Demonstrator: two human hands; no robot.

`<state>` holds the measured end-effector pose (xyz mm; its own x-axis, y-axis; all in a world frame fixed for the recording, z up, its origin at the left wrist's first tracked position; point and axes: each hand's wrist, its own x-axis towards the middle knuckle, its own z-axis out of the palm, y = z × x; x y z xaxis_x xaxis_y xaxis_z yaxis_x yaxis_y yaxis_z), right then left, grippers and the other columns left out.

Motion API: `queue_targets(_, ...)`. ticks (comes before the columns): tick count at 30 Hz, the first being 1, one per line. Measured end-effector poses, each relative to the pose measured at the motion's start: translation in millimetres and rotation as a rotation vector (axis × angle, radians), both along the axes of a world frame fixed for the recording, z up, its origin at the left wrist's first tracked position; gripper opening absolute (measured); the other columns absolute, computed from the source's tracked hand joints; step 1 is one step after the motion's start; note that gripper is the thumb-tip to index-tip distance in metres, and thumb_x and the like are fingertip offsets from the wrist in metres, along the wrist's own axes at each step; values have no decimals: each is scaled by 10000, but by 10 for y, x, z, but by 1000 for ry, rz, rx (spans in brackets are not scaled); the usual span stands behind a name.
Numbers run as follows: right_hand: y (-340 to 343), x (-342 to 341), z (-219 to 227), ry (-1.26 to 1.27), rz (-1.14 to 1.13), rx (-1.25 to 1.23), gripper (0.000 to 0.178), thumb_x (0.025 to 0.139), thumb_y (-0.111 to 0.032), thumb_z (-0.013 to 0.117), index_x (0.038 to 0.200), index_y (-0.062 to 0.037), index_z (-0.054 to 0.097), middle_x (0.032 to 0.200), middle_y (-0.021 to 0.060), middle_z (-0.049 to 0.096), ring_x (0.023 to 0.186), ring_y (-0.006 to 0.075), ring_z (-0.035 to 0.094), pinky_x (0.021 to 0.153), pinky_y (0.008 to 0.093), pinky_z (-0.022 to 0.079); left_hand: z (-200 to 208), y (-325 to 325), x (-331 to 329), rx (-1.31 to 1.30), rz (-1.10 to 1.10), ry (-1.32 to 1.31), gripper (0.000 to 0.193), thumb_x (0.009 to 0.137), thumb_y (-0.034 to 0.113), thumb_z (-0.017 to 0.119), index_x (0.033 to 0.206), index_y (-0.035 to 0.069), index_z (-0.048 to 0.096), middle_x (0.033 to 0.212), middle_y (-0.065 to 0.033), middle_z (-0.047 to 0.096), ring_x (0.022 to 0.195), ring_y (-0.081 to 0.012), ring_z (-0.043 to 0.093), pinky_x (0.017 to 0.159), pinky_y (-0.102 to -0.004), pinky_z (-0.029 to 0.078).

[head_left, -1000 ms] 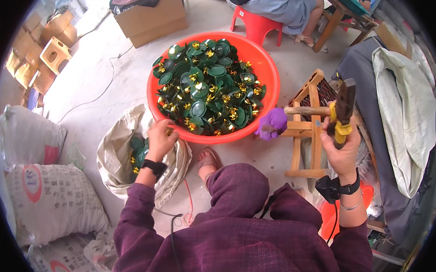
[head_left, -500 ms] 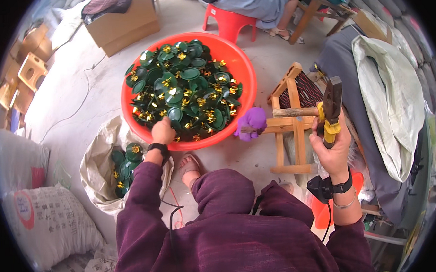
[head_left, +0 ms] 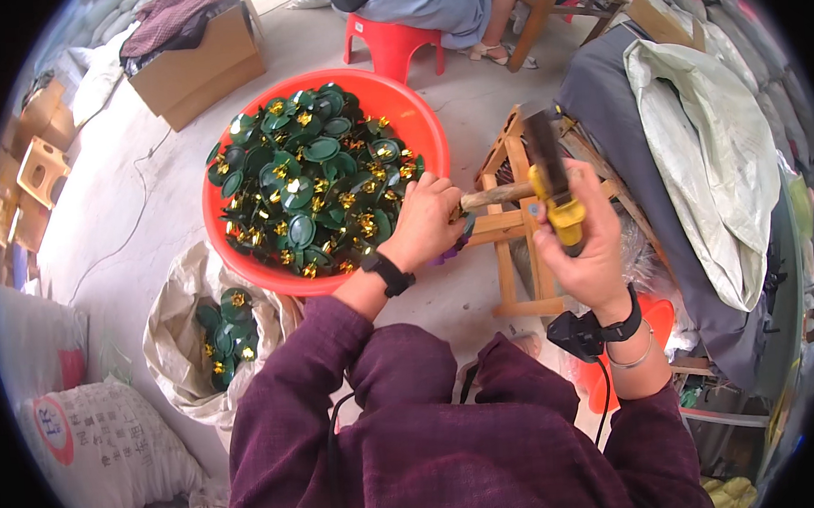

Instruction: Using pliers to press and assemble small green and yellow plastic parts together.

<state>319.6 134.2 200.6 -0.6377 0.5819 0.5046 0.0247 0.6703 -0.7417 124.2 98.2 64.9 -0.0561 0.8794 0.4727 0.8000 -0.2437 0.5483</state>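
My left hand (head_left: 424, 221) reaches over the right rim of the basin. Its fingers are pinched on a green disc (head_left: 468, 226), mostly hidden by the hand, above a purple wad (head_left: 445, 255) at the left end of a wooden stand (head_left: 501, 229). My right hand (head_left: 590, 244) is wrapped round the yellow-bound part of a hammer (head_left: 542, 148). Its dark head is blurred, and its wooden handle points left to my left fingertips. Many green discs with gold flower-like pieces (head_left: 317, 181) fill the red basin (head_left: 428, 117).
A cloth sack (head_left: 181, 382) beside the basin holds several green discs. Printed white sacks (head_left: 107, 449) lie at the left. A cardboard box (head_left: 201, 68) stands at the back left. Another person sits on a red stool (head_left: 393, 44). Grey cloth and a white sack (head_left: 707, 164) lie at the right.
My left hand has moved right, from the basin's near edge to the purple wad on the stand. My right hand has brought the hammer left, towards it. The view has shifted slightly.
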Motion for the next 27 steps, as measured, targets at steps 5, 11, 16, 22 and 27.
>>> queue_targets(5, 90, -40, -78, -150, 35, 151, 516, 633, 78, 612, 1140, 4, 546, 1139, 152, 490, 1001, 295, 556, 886, 327, 447, -78, 58, 72, 50, 1, -111, 336, 653, 45, 695, 980, 99, 642, 863, -66, 610, 929, -268, 518, 762, -388, 380)
queue_targets(11, 107, -178, -132, -217, 76, 145, 509, 624, 94, 617, 1120, 1, 549, 1119, 137, 473, 959, 272, 566, 792, 317, 496, -89, 35, 158, 62, -62, -254, 386, 663, 33, 662, 1046, 51, 612, 1060, -149, 602, 1052, -359, 524, 892, -471, 404)
queue_targets(16, 118, -255, -84, -283, 164, 119, 586, 594, 79, 634, 1164, -14, 533, 1160, 149, 468, 1005, 284, 550, 842, 329, 468, -300, 98, 130, 181, 89, -55, 358, 737, 168, 688, 1072, 65, 619, 1010, -157, 611, 1029, -365, 534, 913, -473, 403)
queue_targets(22, 262, -103, 429, -220, 59, 377, 539, 656, 48, 623, 1185, 0, 525, 1202, 177, 527, 1052, 291, 575, 863, 341, 473, -248, 138, 123, 84, -75, -208, 250, 890, 311, 590, 1021, 101, 629, 1047, -77, 631, 1133, -326, 524, 968, -479, 336)
queue_targets(27, 237, 165, 908, -59, -249, 386, 522, 745, 79, 552, 1255, 19, 461, 974, 140, 622, 855, 217, 646, 762, 297, 499, -174, 66, 132, 67, -47, -222, 274, 905, 325, 568, 1024, 83, 615, 1070, -70, 624, 1142, -335, 516, 960, -482, 340)
